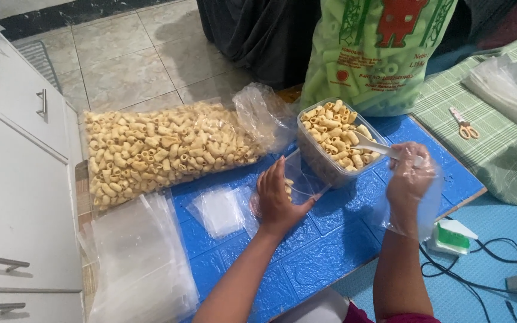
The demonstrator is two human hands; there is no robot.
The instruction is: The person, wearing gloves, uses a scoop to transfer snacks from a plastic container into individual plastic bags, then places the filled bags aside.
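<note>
A blue embossed board (330,251) lies on the floor and carries most of the things; across its ten-o'clock side lies a large clear bag (163,149) stuffed with pale tube-shaped snacks, its open mouth turned toward three o'clock; at twelve o'clock stands a tall green printed sack (378,54), just behind the tub; at eight o'clock a stack of empty clear bags (139,263) lies partly off the board beside white cabinet doors (19,179); near the centre, toward one o'clock, sits a clear plastic tub (336,140) filled with the same snacks.

The right hand (411,179), covered by a loose clear plastic glove, is at three o'clock of the tub; its fingers are closed around the handle of a white plastic scoop (372,145), whose bowl rests in the snacks; the left hand (279,200), bare, is at seven o'clock of the tub, fingers spread and bent over the mouth of a small clear pouch (297,179), holding it against the tub's wall; another small flat pouch (219,210) lies at nine o'clock of that hand; a pair of scissors (463,127) lies on green checked cloth (498,149) at two o'clock.
</note>
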